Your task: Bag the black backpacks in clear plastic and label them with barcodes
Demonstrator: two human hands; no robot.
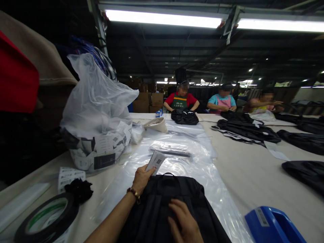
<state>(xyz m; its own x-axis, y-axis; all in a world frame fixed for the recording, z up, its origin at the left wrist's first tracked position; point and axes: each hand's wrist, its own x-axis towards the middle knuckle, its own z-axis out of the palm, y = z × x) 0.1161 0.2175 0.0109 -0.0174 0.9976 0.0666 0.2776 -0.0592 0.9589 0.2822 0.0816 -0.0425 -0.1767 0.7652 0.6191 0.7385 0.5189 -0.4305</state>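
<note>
A black backpack (194, 192) lies in front of me on a stack of clear plastic bags (182, 140), its top loop pointing away. My left hand (142, 179), with a beaded bracelet on the wrist, pinches a white printed tag with a square code (156, 161) above the backpack's upper left corner. My right hand (186, 221) rests on the middle of the backpack, fingers apart and slightly bent, with nothing visible in them. Part of that hand is cut off by the lower edge of the view.
Left stands a clear plastic sack of printed tags (101, 141). Nearer are a roll of black tape (22, 224), a black scrunchie (79, 190) and a label sheet (68, 173). A blue plastic tool (269, 222) sits right. Across the table, several people handle black bags (248, 130).
</note>
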